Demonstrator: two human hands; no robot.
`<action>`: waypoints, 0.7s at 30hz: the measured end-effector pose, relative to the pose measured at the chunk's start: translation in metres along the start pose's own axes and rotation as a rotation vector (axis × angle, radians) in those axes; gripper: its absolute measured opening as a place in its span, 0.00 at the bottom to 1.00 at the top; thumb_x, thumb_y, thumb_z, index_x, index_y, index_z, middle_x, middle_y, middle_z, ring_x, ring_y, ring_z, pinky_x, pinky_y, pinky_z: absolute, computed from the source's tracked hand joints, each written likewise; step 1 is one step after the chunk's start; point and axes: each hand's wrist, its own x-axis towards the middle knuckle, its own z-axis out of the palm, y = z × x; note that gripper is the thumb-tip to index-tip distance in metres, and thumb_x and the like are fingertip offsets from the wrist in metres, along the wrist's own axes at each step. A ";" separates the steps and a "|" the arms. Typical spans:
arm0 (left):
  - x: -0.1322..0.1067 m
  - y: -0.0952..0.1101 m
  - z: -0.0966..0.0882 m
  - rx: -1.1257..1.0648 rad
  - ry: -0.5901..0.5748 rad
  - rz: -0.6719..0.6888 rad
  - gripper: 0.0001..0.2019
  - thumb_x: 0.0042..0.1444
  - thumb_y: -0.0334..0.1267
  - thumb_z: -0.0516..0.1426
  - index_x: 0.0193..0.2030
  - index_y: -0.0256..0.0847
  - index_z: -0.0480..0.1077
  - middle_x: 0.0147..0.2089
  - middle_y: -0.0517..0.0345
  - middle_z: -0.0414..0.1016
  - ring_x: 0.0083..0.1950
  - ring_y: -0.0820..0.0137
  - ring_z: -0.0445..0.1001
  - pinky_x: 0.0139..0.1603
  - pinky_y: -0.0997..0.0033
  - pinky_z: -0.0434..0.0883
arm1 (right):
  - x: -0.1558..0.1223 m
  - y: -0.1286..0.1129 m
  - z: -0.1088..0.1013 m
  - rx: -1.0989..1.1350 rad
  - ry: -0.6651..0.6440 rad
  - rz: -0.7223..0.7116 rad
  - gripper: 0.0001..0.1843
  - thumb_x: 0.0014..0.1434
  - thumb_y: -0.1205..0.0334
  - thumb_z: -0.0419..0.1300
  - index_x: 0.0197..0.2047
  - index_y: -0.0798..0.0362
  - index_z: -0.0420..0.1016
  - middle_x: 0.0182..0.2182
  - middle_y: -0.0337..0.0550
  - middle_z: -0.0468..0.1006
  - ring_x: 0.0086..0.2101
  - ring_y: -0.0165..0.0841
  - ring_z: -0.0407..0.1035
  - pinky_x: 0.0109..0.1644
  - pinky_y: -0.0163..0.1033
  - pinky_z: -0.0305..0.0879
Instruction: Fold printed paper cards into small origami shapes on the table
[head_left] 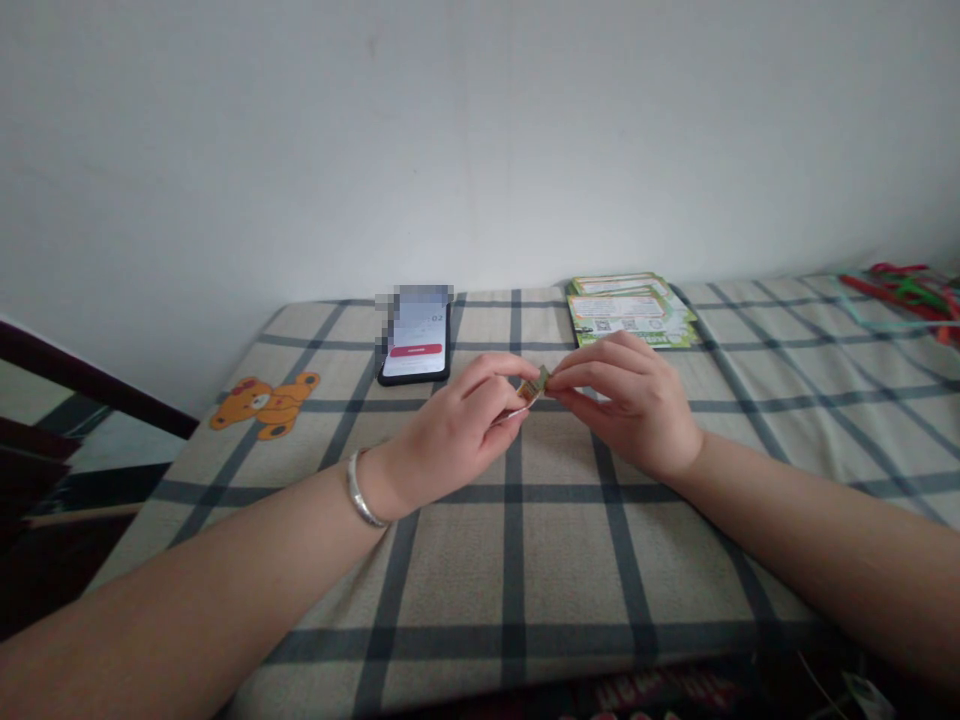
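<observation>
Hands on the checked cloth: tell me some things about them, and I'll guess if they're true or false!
1. The left hand and the right hand both pinch one small folded piece. True.
2. The phone lies with its screen down. False: the lit screen faces up.
3. A silver bracelet circles the left wrist. True.
4. The leaflet stack lies under the hands. False: it lies beyond them, near the wall.
5. An orange bear print shows left of the phone. True.

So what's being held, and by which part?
A small folded paper piece: left hand pinches its left end, right hand its right end.
</observation>
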 end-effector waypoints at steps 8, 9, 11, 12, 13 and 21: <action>-0.002 -0.001 0.002 0.008 -0.009 0.012 0.08 0.61 0.23 0.53 0.38 0.40 0.61 0.54 0.51 0.66 0.57 0.70 0.67 0.58 0.63 0.70 | 0.001 0.000 0.000 0.005 -0.018 -0.039 0.05 0.60 0.63 0.61 0.39 0.49 0.78 0.36 0.40 0.81 0.36 0.34 0.70 0.41 0.41 0.66; -0.002 -0.001 0.002 0.009 -0.013 0.017 0.07 0.61 0.23 0.53 0.38 0.40 0.61 0.54 0.50 0.66 0.58 0.70 0.67 0.58 0.63 0.70 | 0.001 0.000 0.000 0.006 -0.022 -0.040 0.05 0.60 0.63 0.61 0.39 0.49 0.78 0.36 0.40 0.81 0.36 0.34 0.70 0.41 0.40 0.66; -0.002 -0.001 0.003 0.015 -0.021 0.026 0.07 0.61 0.24 0.53 0.39 0.39 0.61 0.55 0.50 0.66 0.58 0.70 0.67 0.59 0.63 0.69 | 0.002 0.000 0.001 0.005 -0.037 -0.041 0.05 0.61 0.63 0.60 0.38 0.50 0.78 0.36 0.41 0.81 0.36 0.33 0.70 0.41 0.40 0.66; -0.002 -0.001 0.003 0.021 -0.025 0.033 0.07 0.61 0.24 0.53 0.39 0.39 0.61 0.55 0.50 0.66 0.58 0.70 0.66 0.59 0.63 0.70 | 0.002 0.000 0.001 0.003 -0.048 -0.040 0.05 0.61 0.63 0.60 0.38 0.50 0.78 0.37 0.41 0.81 0.36 0.33 0.70 0.41 0.40 0.66; -0.002 -0.001 0.002 0.028 -0.029 0.042 0.07 0.61 0.24 0.53 0.39 0.39 0.61 0.55 0.50 0.66 0.59 0.70 0.66 0.59 0.63 0.70 | 0.002 0.001 0.002 -0.001 -0.057 -0.042 0.05 0.62 0.62 0.60 0.38 0.50 0.78 0.37 0.41 0.81 0.36 0.33 0.69 0.40 0.40 0.65; -0.002 -0.002 0.002 0.061 -0.029 0.084 0.07 0.62 0.24 0.52 0.41 0.39 0.63 0.55 0.48 0.66 0.61 0.69 0.65 0.58 0.64 0.71 | 0.001 0.003 0.003 -0.049 -0.092 -0.078 0.05 0.61 0.62 0.60 0.37 0.52 0.77 0.36 0.41 0.81 0.34 0.33 0.68 0.39 0.39 0.64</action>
